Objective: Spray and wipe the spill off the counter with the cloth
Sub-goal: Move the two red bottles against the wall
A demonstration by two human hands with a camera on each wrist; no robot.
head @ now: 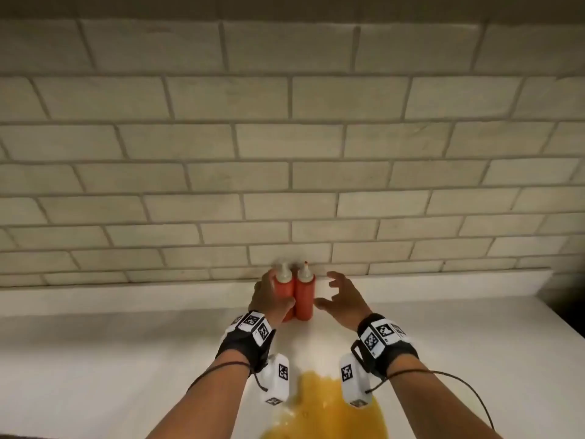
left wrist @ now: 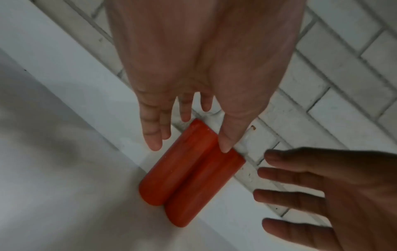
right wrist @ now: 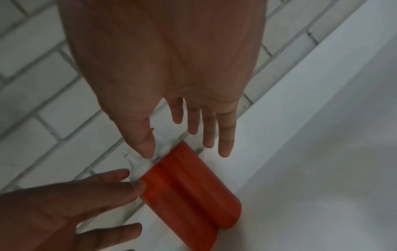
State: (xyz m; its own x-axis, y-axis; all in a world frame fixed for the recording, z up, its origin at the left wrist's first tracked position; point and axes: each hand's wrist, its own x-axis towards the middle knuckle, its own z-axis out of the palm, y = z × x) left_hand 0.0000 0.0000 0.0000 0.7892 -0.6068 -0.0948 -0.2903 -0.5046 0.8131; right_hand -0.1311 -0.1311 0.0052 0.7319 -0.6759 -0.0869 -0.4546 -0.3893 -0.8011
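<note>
Left hand (head: 269, 299) grips one of two red bottles (head: 305, 294); right hand (head: 343, 299) hovers spread beside them. Only the head view shows the yellow spill (head: 326, 410) at 6 o'clock on the table (head: 126, 359), cut off below.

**White counter, 2 bottles and a yellow spill**

The counter (head: 126, 359) is a plain white surface that runs up to a low white upstand at its back edge, under a wall of pale brick-pattern tiles. 2 orange-red squeeze bottles stand upright at the back edge, touching each other side by side: the left bottle (head: 284, 288) and the right bottle (head: 305, 296), each with a pale nozzle cap. A yellow spill (head: 329, 410) lies on the counter nearer the front edge, well apart from the bottles, spreading in an irregular glossy puddle that runs out of view at the bottom. The counter's right end stops at a dark gap.
</note>
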